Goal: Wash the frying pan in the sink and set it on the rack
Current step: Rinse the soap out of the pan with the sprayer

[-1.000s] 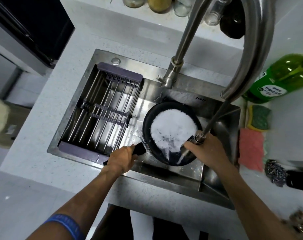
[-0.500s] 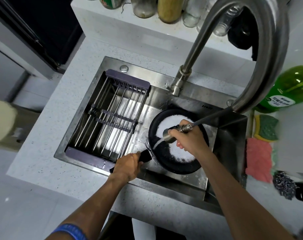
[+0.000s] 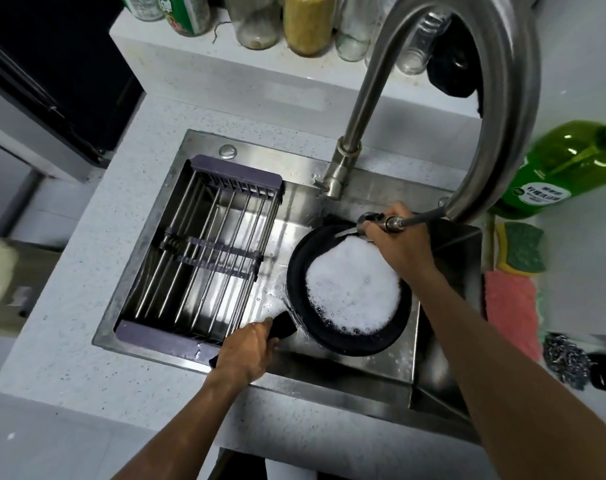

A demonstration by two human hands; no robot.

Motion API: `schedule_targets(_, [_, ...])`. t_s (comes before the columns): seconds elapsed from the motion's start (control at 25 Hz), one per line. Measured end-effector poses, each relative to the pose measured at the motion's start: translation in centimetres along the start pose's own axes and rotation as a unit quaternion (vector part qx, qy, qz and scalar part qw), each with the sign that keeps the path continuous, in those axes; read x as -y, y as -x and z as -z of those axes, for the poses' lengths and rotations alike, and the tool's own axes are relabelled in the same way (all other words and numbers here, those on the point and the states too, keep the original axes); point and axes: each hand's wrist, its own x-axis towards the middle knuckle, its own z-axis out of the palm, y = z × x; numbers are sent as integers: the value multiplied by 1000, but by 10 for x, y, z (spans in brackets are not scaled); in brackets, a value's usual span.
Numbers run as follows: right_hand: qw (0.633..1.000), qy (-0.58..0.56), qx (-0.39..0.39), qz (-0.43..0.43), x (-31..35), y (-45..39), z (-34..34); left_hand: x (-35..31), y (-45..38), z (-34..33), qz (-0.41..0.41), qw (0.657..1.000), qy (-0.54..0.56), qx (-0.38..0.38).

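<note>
A black frying pan [image 3: 303, 265] lies in the right half of the steel sink [image 3: 329, 370], its inside covered with white foam. My left hand [image 3: 248, 348] grips the pan's black handle at the sink's front edge. My right hand [image 3: 397, 239] holds the pull-out spray head [image 3: 371, 221] over the pan's far rim, and a jet of water runs from it onto the pan. The hose leads back to the tall curved faucet [image 3: 495, 98]. A metal rack [image 3: 204, 258] with purple ends spans the sink's left half and has nothing on it.
On the right counter lie a green dish-soap bottle [image 3: 568, 164], a green-yellow sponge [image 3: 521, 247], a pink cloth [image 3: 511, 315] and a steel scourer [image 3: 564, 360]. Several jars and bottles [image 3: 306, 22] line the ledge behind the sink. A dark appliance [image 3: 52, 64] stands at far left.
My right hand has carried the spray head from the pan's near side across to its far rim. Foam again covers most of the pan. My left hand keeps its grip on the handle.
</note>
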Motion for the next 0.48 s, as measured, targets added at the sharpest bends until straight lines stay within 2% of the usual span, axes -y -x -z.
schedule_targets(0.2, [984,176,-6,-14,-31,2,59,-2,0,-1,-18,1000,-9,6])
schedule_targets(0.4, [956,278,87,-42,-34,26,104,-10,4,7,-2,1000,-16,18])
schedule_targets(0.48, [948,304,85,-40,-32,45,101,-20,3,7,14,999,-40,16])
